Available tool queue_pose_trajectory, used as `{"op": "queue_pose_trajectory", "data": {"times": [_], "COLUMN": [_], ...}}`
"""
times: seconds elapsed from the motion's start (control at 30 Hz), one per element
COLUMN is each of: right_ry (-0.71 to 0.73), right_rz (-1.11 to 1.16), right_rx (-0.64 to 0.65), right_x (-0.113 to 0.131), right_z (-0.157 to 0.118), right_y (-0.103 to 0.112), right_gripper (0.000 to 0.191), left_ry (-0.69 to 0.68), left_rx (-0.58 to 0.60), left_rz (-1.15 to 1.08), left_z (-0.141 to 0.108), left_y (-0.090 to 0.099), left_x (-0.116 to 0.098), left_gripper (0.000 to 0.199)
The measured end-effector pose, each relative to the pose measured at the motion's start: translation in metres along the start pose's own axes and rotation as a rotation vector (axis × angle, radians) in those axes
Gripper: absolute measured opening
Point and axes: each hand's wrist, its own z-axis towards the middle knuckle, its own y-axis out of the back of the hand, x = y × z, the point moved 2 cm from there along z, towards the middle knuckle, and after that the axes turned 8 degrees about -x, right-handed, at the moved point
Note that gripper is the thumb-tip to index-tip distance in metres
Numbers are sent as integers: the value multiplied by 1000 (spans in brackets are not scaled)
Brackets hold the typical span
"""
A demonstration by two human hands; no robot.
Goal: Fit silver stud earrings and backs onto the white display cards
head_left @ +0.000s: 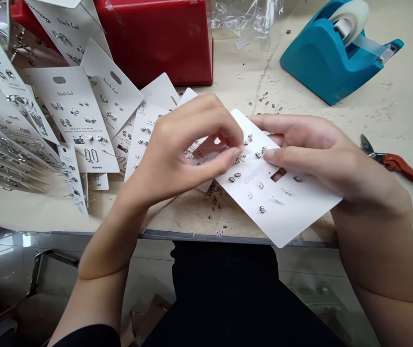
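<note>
Left hand (pixel 177 140) is poising thumb and forefinger close together, any grip unclear, at the upper-left end of the white earring card (pixel 264 193), slanting lengthwise down-right, which the right hand (pixel 322 152) is clamping.

White earring card (pixel 282 214) in right grip (pixel 318 156), left grip (pixel 192 137) pinched near its studs (pixel 232 180), blue tape dispenser (pixel 318 65) beyond

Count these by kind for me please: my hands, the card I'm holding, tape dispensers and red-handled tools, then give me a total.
Hands: 2, left hand and right hand
Held card: 1
Tape dispenser: 1
Red-handled tool: 1
Total: 5
</note>
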Motion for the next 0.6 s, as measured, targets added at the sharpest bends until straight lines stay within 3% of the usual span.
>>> {"op": "queue_pose_trajectory", "data": {"times": [0.1, 0.23, 0.43, 0.6], "right_ry": [8, 8, 14, 12], "right_rz": [14, 24, 40, 61], "right_rx": [22, -4, 18, 25], "right_x": [-1, -3, -5, -4], "right_z": [0, 2, 4, 4], "right_y": [-1, 0, 0, -2], "right_gripper": [41, 40, 42, 43], "left_ry": [74, 161, 275, 302], "left_rx": [-10, -6, -118, -147], "left_rz": [-192, -226, -318, -369], "left_z": [-1, -3, -5, -3], "left_y": [0, -2, -3, 0], "left_x": [2, 4, 6, 9], "left_gripper": [13, 15, 14, 31]}}
